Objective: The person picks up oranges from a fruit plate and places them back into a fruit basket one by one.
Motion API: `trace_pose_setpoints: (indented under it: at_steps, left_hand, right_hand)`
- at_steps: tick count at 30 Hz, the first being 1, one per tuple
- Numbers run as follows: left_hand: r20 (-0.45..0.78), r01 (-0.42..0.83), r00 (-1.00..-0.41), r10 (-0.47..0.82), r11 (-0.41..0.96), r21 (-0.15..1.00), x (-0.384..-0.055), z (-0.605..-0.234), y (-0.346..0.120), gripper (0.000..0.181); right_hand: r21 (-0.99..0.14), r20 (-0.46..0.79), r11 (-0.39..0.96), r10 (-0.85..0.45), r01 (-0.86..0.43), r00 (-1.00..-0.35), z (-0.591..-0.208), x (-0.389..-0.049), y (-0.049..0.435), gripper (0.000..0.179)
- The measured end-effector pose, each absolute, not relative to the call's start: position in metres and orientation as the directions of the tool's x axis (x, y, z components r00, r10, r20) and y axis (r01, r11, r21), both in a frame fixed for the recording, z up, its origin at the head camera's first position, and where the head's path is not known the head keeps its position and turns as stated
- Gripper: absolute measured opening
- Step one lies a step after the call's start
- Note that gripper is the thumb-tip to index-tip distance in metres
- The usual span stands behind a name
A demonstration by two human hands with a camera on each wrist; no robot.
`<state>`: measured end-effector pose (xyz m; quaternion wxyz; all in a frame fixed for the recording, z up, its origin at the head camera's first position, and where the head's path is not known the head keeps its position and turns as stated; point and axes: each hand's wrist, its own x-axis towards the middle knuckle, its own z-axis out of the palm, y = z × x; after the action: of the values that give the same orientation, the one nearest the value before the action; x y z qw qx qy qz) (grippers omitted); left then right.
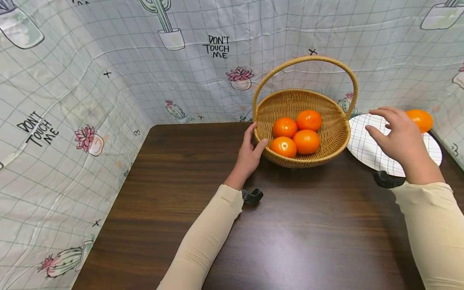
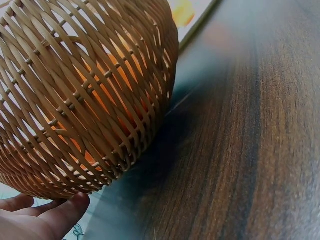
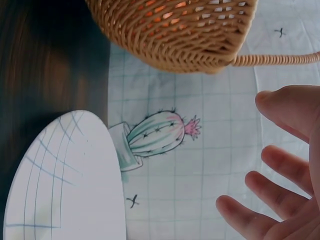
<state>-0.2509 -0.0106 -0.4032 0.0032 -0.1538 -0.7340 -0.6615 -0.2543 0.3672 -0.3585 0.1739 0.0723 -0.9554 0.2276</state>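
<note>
A wicker basket [image 1: 331, 137] with a tall arched handle stands near the back of the table, several oranges [image 1: 307, 141] grouped inside. My left hand [image 1: 250, 151] holds its left side, with the thumb at the rim. In the left wrist view, fingertips [image 2: 77, 200] touch the woven wall, and orange skin shows through the gaps. To the right, my right hand [image 1: 398, 135] is above a white plate [image 1: 366, 141], fingers spread and holding nothing. Another orange [image 1: 420, 121] is just beyond that hand, partly hidden by it, at the plate's far right side.
The dark wooden table [image 1: 174, 181] extends left of and in front of the basket. A white grid-patterned cloth [image 1: 203, 80] with printed cacti hangs behind and along the sides. Black wrist straps [image 1: 388, 180] sit at both cuffs.
</note>
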Motion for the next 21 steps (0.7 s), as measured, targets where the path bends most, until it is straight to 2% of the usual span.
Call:
trace_pose_setpoints:
  at_steps: [10, 21]
  left_hand:
    - [0.203, 0.229, -0.953, 0.225, 0.097, 0.968, -0.246, -0.396, -0.012, 0.064]
    - [0.196, 0.225, -0.955, 0.223, 0.111, 0.968, -0.246, -0.396, -0.012, 0.064]
  right_hand:
    - [-0.414, 0.383, 0.889, -0.024, -0.195, -0.923, -0.359, -0.263, 0.38, 0.045]
    - [-0.385, 0.312, 0.92, 0.063, -0.066, -0.948, -0.368, -0.276, 0.4, 0.048]
